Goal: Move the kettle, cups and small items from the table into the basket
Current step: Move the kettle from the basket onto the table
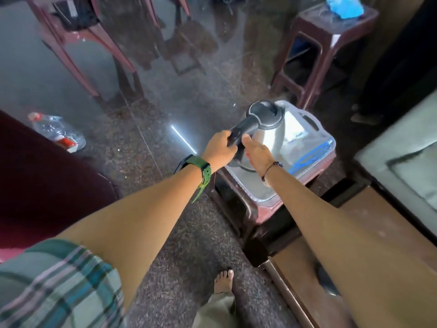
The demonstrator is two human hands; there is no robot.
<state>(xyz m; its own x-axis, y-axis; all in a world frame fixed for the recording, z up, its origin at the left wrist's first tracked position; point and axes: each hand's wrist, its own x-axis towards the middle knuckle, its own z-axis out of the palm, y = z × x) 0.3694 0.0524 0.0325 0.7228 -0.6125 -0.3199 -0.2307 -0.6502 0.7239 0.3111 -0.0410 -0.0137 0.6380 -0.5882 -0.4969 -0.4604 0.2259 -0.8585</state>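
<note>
Left hand (220, 147) wrapped round black handle of steel kettle (262, 136), solid grip. Right hand (257, 153) flat against kettle's side near handle, fingers mostly hidden behind it (so can't tell if curled or straight). Kettle tilted, sitting over translucent plastic basket (316, 129), base looks down inside it. Basket rests on maroon plastic stool (264, 209). Blue item visible through basket wall. Crushed plastic bottle (56, 132) lying on floor, far left.
</note>
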